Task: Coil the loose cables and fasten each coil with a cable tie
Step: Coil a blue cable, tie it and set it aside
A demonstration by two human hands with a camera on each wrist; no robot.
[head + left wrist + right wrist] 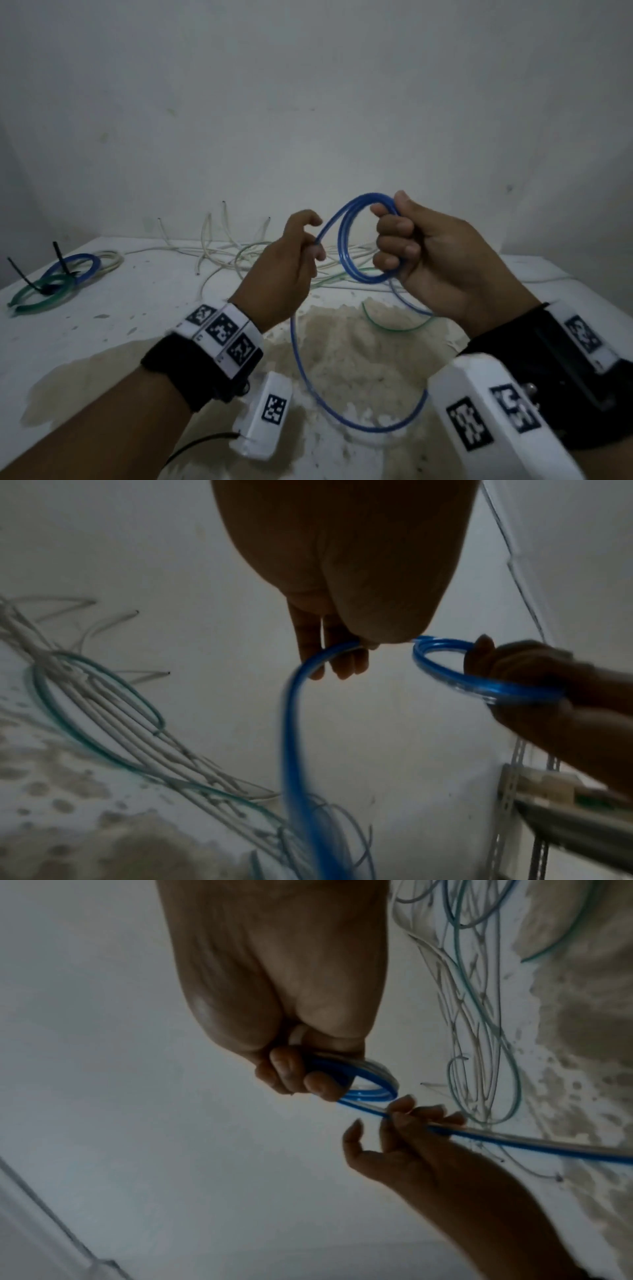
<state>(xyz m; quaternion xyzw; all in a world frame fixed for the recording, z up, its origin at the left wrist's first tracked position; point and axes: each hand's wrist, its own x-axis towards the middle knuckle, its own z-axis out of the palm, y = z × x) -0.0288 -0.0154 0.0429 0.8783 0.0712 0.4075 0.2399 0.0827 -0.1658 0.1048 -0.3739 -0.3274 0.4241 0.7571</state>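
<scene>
A blue cable (344,253) is held in the air above the table, wound into a small coil. My right hand (404,240) grips the coil's right side in a fist; the coil (363,1081) shows between its fingers (291,1069). My left hand (301,246) pinches the loose strand at the coil's left edge, and the blue strand (298,710) runs under its fingers (339,658). The free tail (308,377) hangs in a wide loop down to the table. Loose white and green cables (239,253) lie tangled behind my hands.
Finished blue, green and white coils (65,277) with black cable ties (60,255) lie at the table's far left. The white table (137,308) has a worn brown patch (342,342) in the middle. A bare wall stands close behind.
</scene>
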